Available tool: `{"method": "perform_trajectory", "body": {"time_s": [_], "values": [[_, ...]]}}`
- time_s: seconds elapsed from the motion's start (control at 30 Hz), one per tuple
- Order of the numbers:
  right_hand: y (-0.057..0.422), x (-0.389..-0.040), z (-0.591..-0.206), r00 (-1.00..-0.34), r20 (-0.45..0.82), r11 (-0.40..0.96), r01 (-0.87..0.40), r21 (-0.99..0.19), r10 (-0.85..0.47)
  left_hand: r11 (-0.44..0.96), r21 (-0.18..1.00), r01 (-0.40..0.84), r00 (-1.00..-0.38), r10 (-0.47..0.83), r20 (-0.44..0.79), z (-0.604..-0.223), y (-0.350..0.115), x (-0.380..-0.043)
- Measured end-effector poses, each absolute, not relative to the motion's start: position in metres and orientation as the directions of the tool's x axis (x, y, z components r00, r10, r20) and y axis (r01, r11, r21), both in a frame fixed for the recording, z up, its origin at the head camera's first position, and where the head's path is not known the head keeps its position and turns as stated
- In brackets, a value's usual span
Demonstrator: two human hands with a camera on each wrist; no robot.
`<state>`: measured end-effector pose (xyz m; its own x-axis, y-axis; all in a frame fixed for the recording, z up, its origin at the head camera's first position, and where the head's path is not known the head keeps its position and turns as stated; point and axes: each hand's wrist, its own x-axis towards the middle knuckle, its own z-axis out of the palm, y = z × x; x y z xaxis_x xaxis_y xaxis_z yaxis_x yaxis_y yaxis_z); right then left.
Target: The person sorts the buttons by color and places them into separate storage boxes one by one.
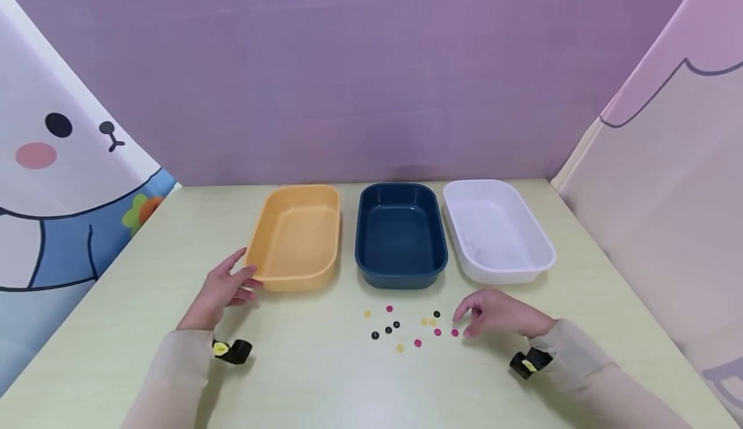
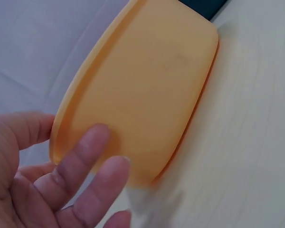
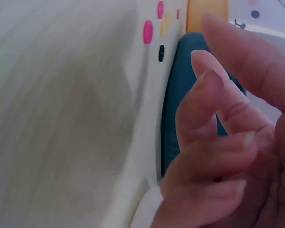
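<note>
My left hand [image 1: 223, 288] is at the near left corner of an orange tray [image 1: 298, 282], its fingers loosely spread and touching the rim. In the left wrist view, two fingertips [image 2: 107, 173] are in front of the tray's outer wall [image 2: 147, 80]. Above the table hovers my right hand [image 1: 499, 313], fingers loosely bent, holding nothing visible. Just left of its fingertips lies a pink button-like disc [image 1: 455, 333]. Several small pink, black and yellow discs are scattered nearby, among them a black disc [image 1: 375, 335] and a yellow disc [image 1: 400, 348].
A dark blue tray [image 1: 402, 281] stands in the middle of the row, with a white tray [image 1: 505, 275] to its right. Behind the pale table [image 1: 325, 377] hangs a purple cloth [image 1: 371, 74]. Printed cloths [image 1: 75, 171] border both sides.
</note>
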<state>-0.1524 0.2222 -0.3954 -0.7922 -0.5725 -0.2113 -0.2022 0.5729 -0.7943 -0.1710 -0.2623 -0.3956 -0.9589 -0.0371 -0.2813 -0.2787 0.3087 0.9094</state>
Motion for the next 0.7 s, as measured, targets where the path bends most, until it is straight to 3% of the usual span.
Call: {"method": "perform_trajectory", "body": {"time_s": [0.37,0.53,0.7], "values": [[0.229,-0.124,-0.399,-0.860,-0.254,0.705,-0.160,-0.691,-0.444,0.215,0.943,-0.253,-0.953,0.113,-0.281,-0.402,-0.236,-0.211],[0.179,-0.154,-0.413,-0.801,-0.251,0.728,-0.301,-0.616,-0.543,0.149,0.940,-0.307,-0.951,-0.006,-0.310,-0.406,-0.294,-0.169],[0.138,-0.178,-0.414,-0.782,-0.315,0.789,-0.336,-0.515,-0.538,0.092,0.924,-0.371,-0.927,-0.104,-0.361,-0.411,-0.333,-0.139]]}}
